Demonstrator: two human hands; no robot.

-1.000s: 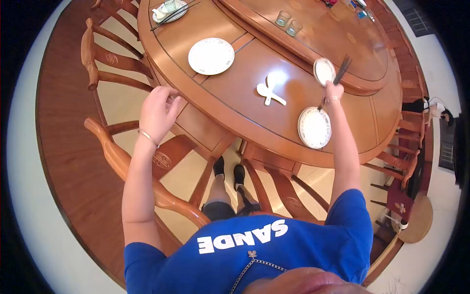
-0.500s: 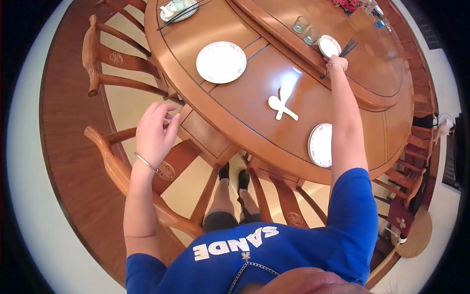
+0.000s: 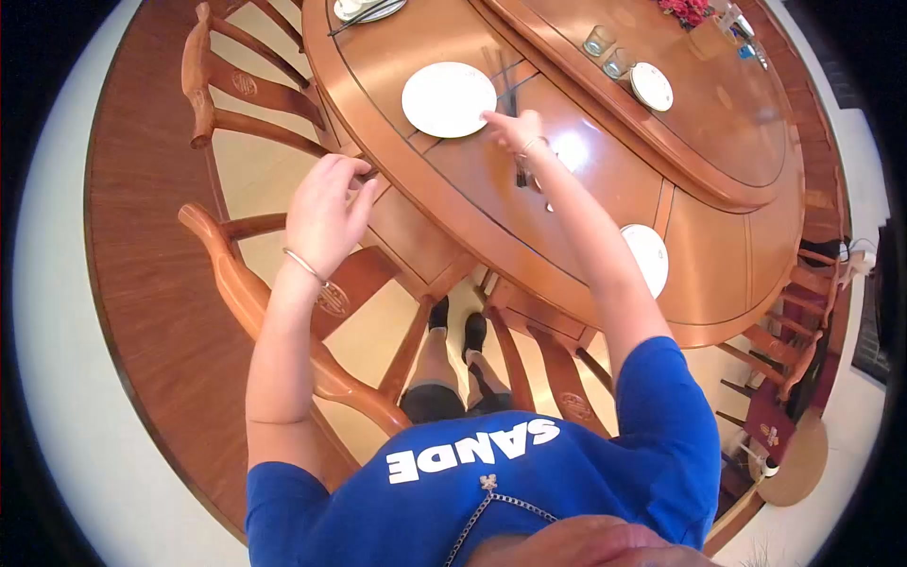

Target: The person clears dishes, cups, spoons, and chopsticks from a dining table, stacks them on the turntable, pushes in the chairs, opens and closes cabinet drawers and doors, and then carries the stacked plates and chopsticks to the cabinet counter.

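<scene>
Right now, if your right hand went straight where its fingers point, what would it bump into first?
Probably the nearest white plate: the right hand points at its rim. It looks very close, but I can't tell whether it's touching or just above.

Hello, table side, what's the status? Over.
Right hand over dark chopsticks, grip unclear. Left hand loosely curled, near table's edge. White plate immediately beside right hand.

Chopsticks blurred, middle covered by right hand; finger grip on them hard to see. White spoons mostly hidden behind right forearm, only bits showing. Nearby plate partly covered by same forearm. Small saucer, red flowers, table cut by top edge. Emblem on maroon panel too small to read.
</scene>
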